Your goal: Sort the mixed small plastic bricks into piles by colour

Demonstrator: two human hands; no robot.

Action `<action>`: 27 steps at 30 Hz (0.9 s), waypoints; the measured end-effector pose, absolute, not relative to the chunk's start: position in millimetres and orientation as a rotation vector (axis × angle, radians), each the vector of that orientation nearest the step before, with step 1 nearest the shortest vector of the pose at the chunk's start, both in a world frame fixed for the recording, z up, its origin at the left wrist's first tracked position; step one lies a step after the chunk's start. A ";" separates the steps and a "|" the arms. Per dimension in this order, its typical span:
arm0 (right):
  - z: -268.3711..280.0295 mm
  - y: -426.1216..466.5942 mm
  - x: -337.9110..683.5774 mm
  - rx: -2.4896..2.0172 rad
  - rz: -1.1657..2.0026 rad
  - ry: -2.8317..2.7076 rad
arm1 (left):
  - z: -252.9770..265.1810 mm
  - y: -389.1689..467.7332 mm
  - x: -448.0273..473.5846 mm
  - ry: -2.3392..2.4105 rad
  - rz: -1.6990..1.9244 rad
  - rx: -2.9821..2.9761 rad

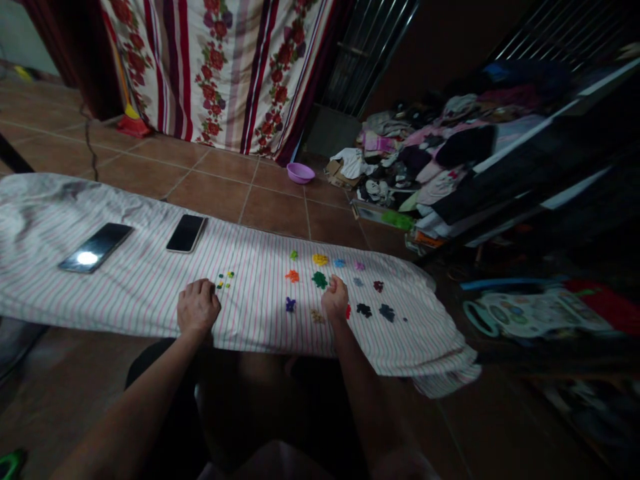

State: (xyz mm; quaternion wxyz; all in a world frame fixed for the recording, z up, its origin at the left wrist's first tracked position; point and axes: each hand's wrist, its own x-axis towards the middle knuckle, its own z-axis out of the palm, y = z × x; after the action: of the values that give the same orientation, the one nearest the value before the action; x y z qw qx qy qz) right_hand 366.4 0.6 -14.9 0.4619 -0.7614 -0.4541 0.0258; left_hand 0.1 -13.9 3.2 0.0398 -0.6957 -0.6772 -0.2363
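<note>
My left hand [199, 305] rests palm down on the striped cloth [255, 300], its fingers curled and their undersides hidden. Just right of it lies a loose group of tiny green and yellow pieces [228, 275]. My right hand [335, 297] is pinched closed beside a dark green pile [319, 280]; anything between the fingertips is too small to make out. Around it are small piles sorted by colour: orange [293, 276], yellow [320, 259], purple [291, 305], tan [317, 317], black [364, 311] and dark grey [387, 313]. A red pile [349, 311] is partly hidden behind my right wrist.
Two phones, a larger one [96, 247] and a smaller one [187, 233], lie on the cloth's left part. Beyond its far edge, a purple basin [301, 173] stands on the tiled floor. Heaped clothes [420, 153] lie at the back right, beside a floral curtain [215, 73].
</note>
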 end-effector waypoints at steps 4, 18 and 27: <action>-1.3 -2.6 358.2 -1.871 0.059 -1.147 | 2.3 -13.7 -0.1 -2.084 -0.744 -2.133; -0.8 29.2 222.7 -1.503 0.478 -1.793 | 2.1 -13.3 0.2 -2.093 -0.732 -2.137; 5.6 55.1 150.4 -1.494 0.542 -2.139 | -0.8 -12.6 -1.4 -2.035 -0.747 -2.135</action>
State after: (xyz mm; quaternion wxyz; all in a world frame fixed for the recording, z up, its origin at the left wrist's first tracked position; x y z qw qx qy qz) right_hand 150.4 55.1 5.6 0.2359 -0.5448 -0.7800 0.1975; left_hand -1.4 -12.6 -0.8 0.0495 -0.7009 -0.6680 -0.2451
